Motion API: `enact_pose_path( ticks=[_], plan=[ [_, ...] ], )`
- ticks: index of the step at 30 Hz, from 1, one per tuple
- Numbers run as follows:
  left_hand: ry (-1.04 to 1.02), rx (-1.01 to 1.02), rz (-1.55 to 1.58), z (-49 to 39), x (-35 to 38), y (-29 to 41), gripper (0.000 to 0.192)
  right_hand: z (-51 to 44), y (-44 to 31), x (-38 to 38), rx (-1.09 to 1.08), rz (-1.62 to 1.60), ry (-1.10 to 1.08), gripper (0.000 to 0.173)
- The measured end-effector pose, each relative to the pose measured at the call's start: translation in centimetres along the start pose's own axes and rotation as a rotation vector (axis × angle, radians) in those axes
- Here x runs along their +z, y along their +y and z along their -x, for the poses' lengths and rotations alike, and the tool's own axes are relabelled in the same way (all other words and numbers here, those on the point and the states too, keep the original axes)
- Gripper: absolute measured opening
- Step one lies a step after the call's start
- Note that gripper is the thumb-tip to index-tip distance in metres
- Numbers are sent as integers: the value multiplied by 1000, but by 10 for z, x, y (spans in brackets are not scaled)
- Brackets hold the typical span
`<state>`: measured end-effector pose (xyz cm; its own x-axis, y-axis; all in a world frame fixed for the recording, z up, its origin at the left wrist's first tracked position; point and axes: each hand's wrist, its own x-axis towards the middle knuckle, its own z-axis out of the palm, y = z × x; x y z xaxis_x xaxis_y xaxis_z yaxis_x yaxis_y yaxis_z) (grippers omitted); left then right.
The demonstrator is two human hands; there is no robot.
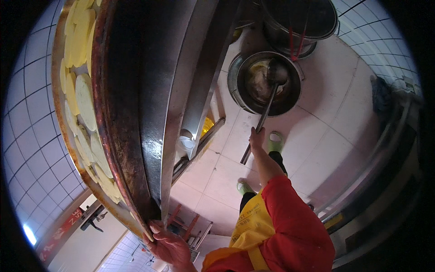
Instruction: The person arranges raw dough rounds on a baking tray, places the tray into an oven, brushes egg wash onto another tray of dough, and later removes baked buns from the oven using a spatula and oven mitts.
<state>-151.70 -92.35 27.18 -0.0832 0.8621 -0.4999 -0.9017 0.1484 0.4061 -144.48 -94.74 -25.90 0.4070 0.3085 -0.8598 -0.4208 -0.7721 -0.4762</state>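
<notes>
A long-handled metal ladle (266, 108) is in my right hand (257, 136), gripped along its shaft. Its bowl lies over or in a metal pot (234, 88) on the floor; brownish liquid shows inside, though glare blurs the details. My left hand (170, 243) holds the near rim of a large, shallow, rusty-edged tray (102, 85), thumb on one side and fingers around the edge. Flat oval slices (86, 102), yellow and pale, possibly potato, lie overlapping on the tray.
A taller stockpot (302, 34) with a red strap stands beyond the pot. Along the left runs a metal counter edge (173, 102), with a clear plastic container (186, 142) beneath. Dark bulky equipment (384, 190) lines the right. My green shoes (275, 142) stand on the tiled floor (316, 146).
</notes>
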Motion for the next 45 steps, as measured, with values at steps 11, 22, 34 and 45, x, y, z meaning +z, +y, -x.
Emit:
enact_pose_path(
  ticks=[11,22,34,45],
  plan=[
    [16,-179,-180,-2,-13,11,78,25,-25,-15,18,71,-164,36],
    [-121,-574,-509,98,-123,109,35,217,-120,-257,-63,101,-587,21],
    [1156,-377,-732,279,-566,217,21,543,-210,-363,-484,-11,-540,46],
    [344,-96,-801,206,-357,179,38,623,-312,-257,-791,319,-817,55]
  ],
)
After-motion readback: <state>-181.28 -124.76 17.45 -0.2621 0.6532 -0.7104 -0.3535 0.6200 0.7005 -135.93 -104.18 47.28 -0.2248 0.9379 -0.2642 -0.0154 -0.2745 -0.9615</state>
